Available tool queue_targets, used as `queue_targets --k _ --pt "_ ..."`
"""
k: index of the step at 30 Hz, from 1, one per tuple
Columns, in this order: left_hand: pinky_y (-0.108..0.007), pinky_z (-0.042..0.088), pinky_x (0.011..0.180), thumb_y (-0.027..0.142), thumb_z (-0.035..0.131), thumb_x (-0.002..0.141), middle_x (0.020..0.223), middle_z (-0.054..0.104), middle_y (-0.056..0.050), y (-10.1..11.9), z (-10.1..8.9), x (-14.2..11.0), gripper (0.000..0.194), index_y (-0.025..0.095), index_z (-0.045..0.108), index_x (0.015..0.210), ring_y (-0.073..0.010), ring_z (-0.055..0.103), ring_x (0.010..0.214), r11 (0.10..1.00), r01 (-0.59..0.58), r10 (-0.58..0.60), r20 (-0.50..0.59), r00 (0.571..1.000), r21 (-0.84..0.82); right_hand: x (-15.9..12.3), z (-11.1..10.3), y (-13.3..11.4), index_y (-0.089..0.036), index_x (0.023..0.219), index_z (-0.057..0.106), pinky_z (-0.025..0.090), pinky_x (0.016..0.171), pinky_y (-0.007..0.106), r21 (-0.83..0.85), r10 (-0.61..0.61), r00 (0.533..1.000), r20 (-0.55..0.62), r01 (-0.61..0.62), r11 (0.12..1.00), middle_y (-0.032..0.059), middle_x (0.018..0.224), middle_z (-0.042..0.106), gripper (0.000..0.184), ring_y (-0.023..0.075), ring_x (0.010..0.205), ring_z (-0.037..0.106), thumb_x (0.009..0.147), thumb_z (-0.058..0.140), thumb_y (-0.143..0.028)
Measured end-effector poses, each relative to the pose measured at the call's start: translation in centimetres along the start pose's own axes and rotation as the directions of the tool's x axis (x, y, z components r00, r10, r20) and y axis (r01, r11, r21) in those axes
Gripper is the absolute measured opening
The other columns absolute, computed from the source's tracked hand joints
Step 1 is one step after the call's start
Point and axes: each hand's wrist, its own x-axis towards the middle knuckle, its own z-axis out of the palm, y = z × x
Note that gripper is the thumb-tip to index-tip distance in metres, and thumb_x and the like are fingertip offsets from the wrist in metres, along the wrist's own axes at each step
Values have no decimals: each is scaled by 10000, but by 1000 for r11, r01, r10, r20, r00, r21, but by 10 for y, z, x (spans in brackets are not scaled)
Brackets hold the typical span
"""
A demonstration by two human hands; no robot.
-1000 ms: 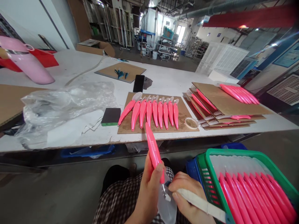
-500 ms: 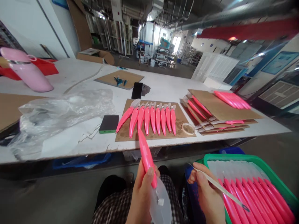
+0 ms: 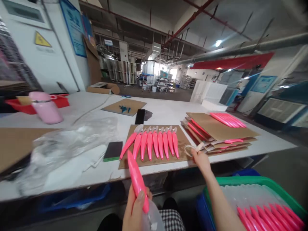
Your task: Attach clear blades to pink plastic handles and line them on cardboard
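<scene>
I hold the pink plastic handle with a clear plastic blade cover (image 3: 137, 181) in my left hand (image 3: 134, 210), low in front of my lap, its pointed end aimed up and forward toward the table edge. The thumb lies along the pink body and the other fingers wrap behind it, so the hand is closed around the piece; the clear cover hangs below my grip at the bottom edge of the view.

My right hand (image 3: 201, 159) is stretched out to the near edge of the white worktable (image 3: 168, 112), at the roll of clear tape (image 3: 190, 149) lying on the corner of the brown cardboard sheet (image 3: 183, 136). The forearm runs straight and long from the lower right, above the green plastic basket (image 3: 240, 181) of more pink pieces. The fingers seem to meet the roll and a pale strip beside it, but I cannot tell whether they are pinching it or only touching.

To do this reach well, I judge I should keep the left hand steady so the cover does not slip off, and take the tape by its rim without nudging the row of pink handles (image 3: 154, 142) laid side by side on the cardboard just to the left. The stacked cardboard sheets (image 3: 216, 131) with more pink pieces sit just to the right, so the approach wants to stay narrow between the two.
</scene>
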Motion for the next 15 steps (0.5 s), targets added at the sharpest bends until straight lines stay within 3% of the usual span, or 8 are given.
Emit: queue_targets --k 1,3,6,8,11,12,14,15 --pt "-183 349 432 477 802 609 655 503 44 4 2 -3 440 226 560 877 -99 445 528 1000 -5 5 3 1000 4 13 0 -8 -147 449 598 482 711 452 -22 2 1000 19 -2 1000 105 393 560 353 317 609 647 762 631 -308" --pt "-181 349 442 488 786 631 681 496 42 12 8 -8 423 221 553 862 -91 433 537 1000 1 -1 12 1000 -7 29 2 -23 -97 662 684 450 786 468 -27 -25 999 27 26 999 156 594 671 181 357 798 660 742 652 -256" --pt "-173 337 438 465 777 653 684 473 53 19 19 -13 406 233 547 895 -79 404 529 995 8 -3 47 999 -96 17 5 -36 -89 1121 632 401 891 446 41 -121 992 39 120 992 198 1061 674 383 361 1072 590 807 601 -307" --pt "-171 334 434 447 774 664 674 464 57 22 27 -15 395 240 550 914 -74 382 514 989 2 10 80 997 -148 -16 9 -37 -126 1298 516 416 912 382 141 -205 974 92 191 971 166 1196 628 534 305 1115 580 850 548 -415" --pt "-180 347 445 450 792 646 684 484 39 22 37 -20 369 219 559 813 -75 402 519 986 31 -12 112 994 -164 -87 16 -27 -156 1299 518 526 817 337 332 -263 947 186 192 924 150 1259 607 600 244 1022 640 856 497 -561" --pt "-188 338 434 478 799 629 666 486 30 21 40 -23 383 210 559 762 -78 407 505 986 63 -41 144 989 -154 -111 18 -23 -166 1275 541 544 796 350 485 -214 947 241 74 872 155 1263 607 598 245 983 654 835 550 -571" --pt "-211 308 403 549 790 611 570 460 18 19 45 -32 430 201 540 644 -91 398 445 987 116 -86 245 966 -111 -155 17 -17 -239 1224 594 558 763 333 619 -94 934 345 -151 771 118 1211 650 529 228 933 669 792 659 -537" --pt "-227 298 392 588 767 618 505 430 16 18 47 -36 461 200 520 582 -98 385 408 988 126 -95 300 949 -86 -173 15 -16 -272 1185 629 557 747 319 679 -94 912 399 -225 699 99 1160 679 491 227 925 671 770 692 -526"
